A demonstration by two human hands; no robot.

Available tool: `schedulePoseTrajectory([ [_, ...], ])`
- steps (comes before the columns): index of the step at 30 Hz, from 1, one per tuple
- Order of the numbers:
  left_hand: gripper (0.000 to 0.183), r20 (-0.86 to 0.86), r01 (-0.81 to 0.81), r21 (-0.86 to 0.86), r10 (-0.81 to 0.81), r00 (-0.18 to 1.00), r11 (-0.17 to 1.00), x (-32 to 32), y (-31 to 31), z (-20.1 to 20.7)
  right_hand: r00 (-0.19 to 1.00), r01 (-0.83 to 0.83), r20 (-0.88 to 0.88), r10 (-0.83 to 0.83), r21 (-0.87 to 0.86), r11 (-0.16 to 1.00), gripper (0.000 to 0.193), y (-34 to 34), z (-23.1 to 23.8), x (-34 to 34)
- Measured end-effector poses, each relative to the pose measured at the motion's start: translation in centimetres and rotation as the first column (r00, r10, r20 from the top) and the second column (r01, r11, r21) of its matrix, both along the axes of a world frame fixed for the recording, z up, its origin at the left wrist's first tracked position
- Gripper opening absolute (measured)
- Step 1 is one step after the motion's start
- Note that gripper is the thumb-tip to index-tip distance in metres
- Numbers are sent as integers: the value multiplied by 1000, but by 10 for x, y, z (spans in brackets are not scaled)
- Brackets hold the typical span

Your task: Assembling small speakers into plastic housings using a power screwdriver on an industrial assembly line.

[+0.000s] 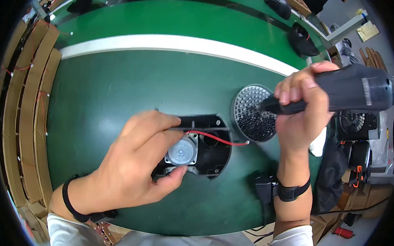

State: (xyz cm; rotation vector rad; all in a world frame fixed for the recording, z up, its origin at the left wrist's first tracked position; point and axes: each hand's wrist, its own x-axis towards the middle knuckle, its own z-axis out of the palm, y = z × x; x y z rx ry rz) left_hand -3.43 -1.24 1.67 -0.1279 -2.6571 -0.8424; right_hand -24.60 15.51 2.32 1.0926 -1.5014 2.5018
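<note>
My left hand point(133, 162) is closed on a black plastic housing point(219, 161), fingers at its far edge and thumb at the near side. Set into the housing is a round silver part, like a small speaker point(181, 152). A red wire point(214, 136) runs from beside it over the right edge, ending in a small white connector. My right hand point(304, 108) grips a black power screwdriver point(354, 88), which lies sideways with its narrow end pointing left. That tip is over a round dish point(236, 100) of small black screws point(258, 126); whether it touches them I cannot tell.
Long cardboard trays point(28, 115) line the left side of the green table point(102, 83). A white strip point(174, 42) crosses it at the back. To the right are a black mesh cloth point(331, 177) and a black fan-like unit point(353, 123). Dark caps point(302, 39) lie beyond the strip.
</note>
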Motion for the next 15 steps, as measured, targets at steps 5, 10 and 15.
schedulePoseTrajectory([
  [5,47,-41,4,27,-3,999,1000,-6,4,-3,988,-149,-56,146,-42,988,26,45,36,-5],
  [10,49,-60,-24,71,28,998,997,-2,0,-10,955,-250,-141,263,103,963,24,57,69,38],
  [15,50,-68,-37,80,42,997,996,1,3,-14,845,-517,-79,530,141,845,26,37,61,59],
])
